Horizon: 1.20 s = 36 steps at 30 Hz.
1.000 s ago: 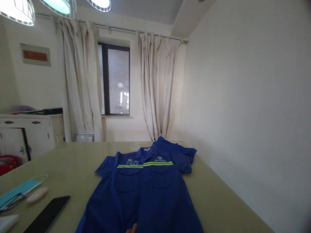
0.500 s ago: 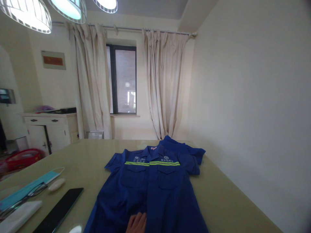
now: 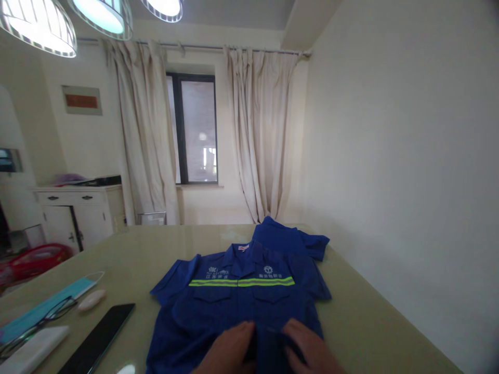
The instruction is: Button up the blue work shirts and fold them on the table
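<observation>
A blue short-sleeved work shirt (image 3: 218, 311) lies front up on the table, its collar pointing away from me. Across its chest runs a yellow-green and grey stripe, with white printing above it and two flap pockets below. Low on the shirt front, my left hand (image 3: 231, 349) and my right hand (image 3: 312, 349) face each other, fingers closed on its cloth. Between them a dark blue fold is raised. The fingertips are partly hidden in the fabric, and the shirt's lower edge is out of view. Another blue garment (image 3: 278, 238) lies behind the shirt's right shoulder.
On the table (image 3: 370, 327), to the left, lie a black phone (image 3: 99, 337), a white flat case (image 3: 35, 348), eyeglasses (image 3: 60, 308), a light blue face mask (image 3: 47, 306) and a pale oval object (image 3: 92, 300). A wall (image 3: 409, 182) runs along the table's right side.
My right hand has come into view, and both hands now grip the lower front. The shirt has slid towards me, its stripe lower in view. A fold of cloth is now lifted.
</observation>
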Available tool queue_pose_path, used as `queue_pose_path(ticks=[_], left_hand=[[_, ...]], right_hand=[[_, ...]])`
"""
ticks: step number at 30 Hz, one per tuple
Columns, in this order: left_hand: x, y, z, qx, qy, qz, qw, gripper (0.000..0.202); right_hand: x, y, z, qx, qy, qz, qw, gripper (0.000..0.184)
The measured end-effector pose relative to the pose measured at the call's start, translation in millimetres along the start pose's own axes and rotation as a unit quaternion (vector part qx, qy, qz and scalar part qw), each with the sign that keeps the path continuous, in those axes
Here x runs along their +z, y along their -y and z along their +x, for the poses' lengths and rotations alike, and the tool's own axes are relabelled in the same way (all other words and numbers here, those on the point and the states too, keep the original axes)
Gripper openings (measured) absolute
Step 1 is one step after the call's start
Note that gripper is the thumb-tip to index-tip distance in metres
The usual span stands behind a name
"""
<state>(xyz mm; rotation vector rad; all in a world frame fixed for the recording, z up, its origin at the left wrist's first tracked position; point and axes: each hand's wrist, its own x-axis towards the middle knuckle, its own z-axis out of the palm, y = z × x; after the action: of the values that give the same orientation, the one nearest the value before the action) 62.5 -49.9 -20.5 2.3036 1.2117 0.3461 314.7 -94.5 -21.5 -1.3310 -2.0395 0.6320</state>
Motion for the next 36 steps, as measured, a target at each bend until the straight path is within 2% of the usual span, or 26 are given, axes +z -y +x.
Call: queue_pose_path(ticks=[4,7,9,11,13,15,18,21,22,24,26,27,28,30,32,33,34,36], left_hand=[[-23.6,2,43,-0.053,-0.07,0.063,0.994,0.032],[-27.8,11,68,-0.086,-0.105,0.117,0.984,0.043],[-28.6,19,75,-0.101,-0.095,0.146,0.98,0.052],[-29.8,24,75,-0.104,-0.036,0.14,0.984,0.067],[-29.0,26,67,-0.08,0.052,0.115,0.989,0.086],[-23.3,28,57,-0.051,0.107,0.105,0.987,0.094],[-9.2,32,45,-0.047,0.107,0.123,0.986,0.071],[-9.4,42,43,-0.033,0.052,0.129,0.99,0.054],[-16.8,46,44,-0.03,0.028,0.129,0.991,0.053],[-45.1,56,49,-0.045,-0.012,0.145,0.988,0.05],[-88.4,65,51,-0.048,-0.064,0.192,0.978,0.051],[-113.4,69,51,-0.054,-0.108,0.227,0.967,0.049],[-138.9,73,50,-0.055,-0.166,0.268,0.947,0.049],[-185.8,82,44,-0.057,-0.311,0.323,0.892,0.047],[-218.6,95,38,-0.061,-0.424,0.324,0.843,0.043],[-227.2,103,35,-0.069,-0.45,0.318,0.832,0.042],[-229.8,113,33,-0.083,-0.449,0.311,0.833,0.043],[-216.0,137,29,-0.137,-0.383,0.311,0.859,0.044]], right_hand=[[0,-16,32,0.03,-0.016,-0.107,0.994,0.03],[10,-28,40,0.023,-0.044,-0.108,0.993,0.029],[15,-36,40,0.012,-0.08,-0.08,0.993,0.03],[15,-43,39,0.004,-0.112,-0.05,0.992,0.03],[11,-46,38,0.007,-0.137,-0.031,0.99,0.026],[5,-47,39,0.02,-0.161,-0.023,0.986,0.023],[-1,-47,42,0.038,-0.201,-0.017,0.979,0.023],[-4,-50,45,0.047,-0.249,-0.01,0.967,0.025],[-4,-51,45,0.052,-0.267,-0.008,0.962,0.026],[-5,-54,45,0.063,-0.294,-0.004,0.954,0.027],[-5,-54,43,0.081,-0.297,0.006,0.952,0.028],[-4,-54,42,0.092,-0.29,0.013,0.952,0.027],[-4,-53,41,0.101,-0.281,0.019,0.954,0.026],[-2,-49,40,0.109,-0.262,0.026,0.958,0.024],[2,-46,41,0.103,-0.25,0.023,0.963,0.02],[4,-46,41,0.099,-0.245,0.021,0.964,0.019],[6,-46,43,0.098,-0.241,0.02,0.965,0.019],[9,-51,48,0.101,-0.234,0.017,0.967,0.02]])
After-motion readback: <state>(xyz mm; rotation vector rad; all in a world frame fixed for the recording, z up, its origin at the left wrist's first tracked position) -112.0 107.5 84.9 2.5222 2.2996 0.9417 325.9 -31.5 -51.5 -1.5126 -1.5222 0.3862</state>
